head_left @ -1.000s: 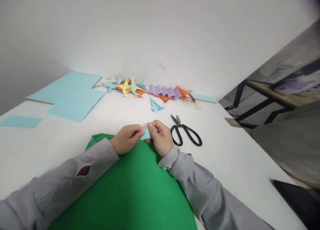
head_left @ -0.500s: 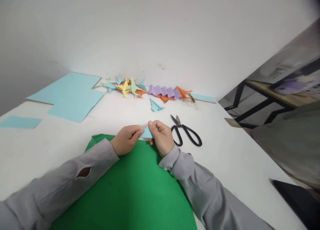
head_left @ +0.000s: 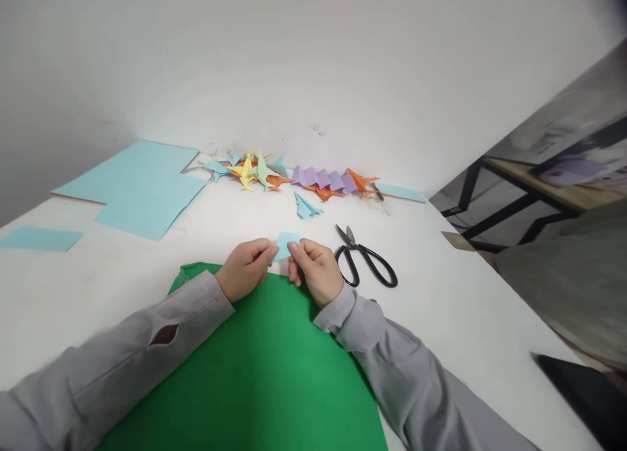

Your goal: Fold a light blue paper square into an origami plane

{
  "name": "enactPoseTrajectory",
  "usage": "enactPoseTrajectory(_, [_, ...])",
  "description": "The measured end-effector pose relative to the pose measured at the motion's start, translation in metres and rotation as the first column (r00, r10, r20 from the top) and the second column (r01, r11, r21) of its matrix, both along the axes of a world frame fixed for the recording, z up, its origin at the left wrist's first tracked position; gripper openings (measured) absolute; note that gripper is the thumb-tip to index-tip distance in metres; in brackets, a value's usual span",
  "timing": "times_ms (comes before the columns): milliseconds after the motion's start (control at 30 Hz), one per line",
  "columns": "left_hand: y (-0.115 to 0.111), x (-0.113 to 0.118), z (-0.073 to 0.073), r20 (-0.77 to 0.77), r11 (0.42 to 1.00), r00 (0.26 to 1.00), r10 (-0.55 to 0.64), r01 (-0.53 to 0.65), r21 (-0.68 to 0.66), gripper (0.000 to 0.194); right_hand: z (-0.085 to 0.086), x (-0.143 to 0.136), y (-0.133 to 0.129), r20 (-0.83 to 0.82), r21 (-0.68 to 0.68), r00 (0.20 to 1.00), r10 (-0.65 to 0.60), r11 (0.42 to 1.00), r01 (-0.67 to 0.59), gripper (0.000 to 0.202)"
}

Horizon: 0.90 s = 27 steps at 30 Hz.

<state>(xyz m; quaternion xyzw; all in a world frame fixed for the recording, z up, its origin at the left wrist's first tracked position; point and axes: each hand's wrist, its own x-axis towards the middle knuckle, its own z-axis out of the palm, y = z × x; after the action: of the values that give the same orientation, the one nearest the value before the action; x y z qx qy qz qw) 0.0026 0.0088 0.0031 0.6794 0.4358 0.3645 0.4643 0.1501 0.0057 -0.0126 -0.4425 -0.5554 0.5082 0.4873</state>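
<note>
A small piece of light blue paper (head_left: 285, 245) is pinched between my two hands above the far edge of the green sheet (head_left: 264, 366). My left hand (head_left: 249, 268) grips its left side with thumb and fingers. On the other side my right hand (head_left: 316, 268) pinches the paper's right edge, thumb on top. Part of the paper is hidden behind the fingers. Black-handled scissors (head_left: 360, 250) lie on the table just right of my right hand, blades slightly apart. A folded blue paper figure (head_left: 307, 207) rests beyond my hands.
Large blue paper sheets (head_left: 147, 196) and a small blue rectangle (head_left: 42, 238) lie at the left. Along the wall sit several folded paper figures (head_left: 255, 171) and a pleated purple strip (head_left: 323, 179). A black flat object (head_left: 578, 392) is at the lower right edge.
The paper has turned from a triangle-like view to a squarish one that stands higher between the fingers. My left hand has shifted slightly left; the table items stay put.
</note>
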Motion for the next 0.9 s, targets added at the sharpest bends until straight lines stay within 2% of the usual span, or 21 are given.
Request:
enactPoseTrajectory(167, [0.0016, -0.0023, -0.0004, 0.111, 0.981, 0.989, -0.093, 0.110, -0.160, 0.033, 0.0015, -0.0005, -0.0018, 0.018, 0.041, 0.997, 0.072, 0.996, -0.073, 0.036])
enactPoseTrajectory(300, [0.0034, -0.0022, 0.0006, 0.111, 0.968, 0.975, -0.193, 0.208, -0.142, 0.028, 0.0002, -0.0001, -0.0019, 0.037, 0.082, 0.987, 0.158, 0.984, -0.161, 0.035])
enactPoseTrajectory(700, [0.0028, -0.0025, 0.0043, 0.073, 0.960, 0.960, -0.272, 0.275, -0.051, 0.023, 0.0001, 0.0000, -0.0024, 0.061, 0.023, 0.971, 0.229, 0.973, -0.231, 0.036])
enactPoseTrajectory(900, [0.0036, -0.0018, 0.0053, 0.059, 0.966, 0.965, -0.255, 0.257, -0.039, 0.025, 0.0020, -0.0001, -0.0033, 0.086, 0.059, 0.981, 0.172, 0.982, -0.177, 0.037])
